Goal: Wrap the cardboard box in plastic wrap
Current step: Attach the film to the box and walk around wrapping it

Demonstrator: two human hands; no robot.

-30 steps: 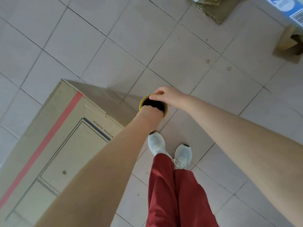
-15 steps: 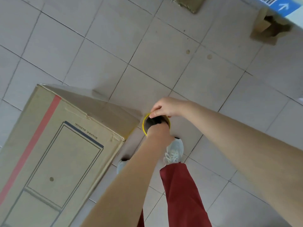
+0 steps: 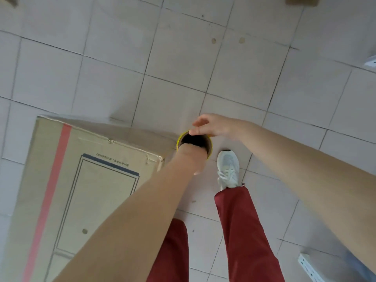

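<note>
The right hand's fingers (image 3: 200,132) lie nearly straight and a little spread, their tips resting on the far rim of the plastic wrap roll (image 3: 210,148), which is seen end-on as a yellow-edged tube with a dark hollow core. The right hand (image 3: 216,126) curls round nothing. The left hand (image 3: 192,154) goes down into that core from the near side, so its fingers are hidden inside the tube and their state cannot be told; only the wrist and forearm show. The roll is held upright just beside the near right corner of the cardboard box (image 3: 91,190), whether touching it or not cannot be told. The box stands on the floor at the left, its top face turned to the camera, with a pink stripe (image 3: 50,190) running along its left side and a dark blue printed frame (image 3: 110,165) with a line of small text above it. Any film stretched between roll and box is too clear to make out. Right of the roll a white lace-up shoe (image 3: 227,167) is planted on the tiles, with red trouser legs (image 3: 242,231) below it. The floor (image 3: 183,78) is of pale square tiles with dark grout lines and two small brown spots (image 3: 213,40) farther out. A scrap of brown cardboard (image 3: 301,0) lies at the top edge, and a white perforated piece (image 3: 307,267) sits at the lower right.
</note>
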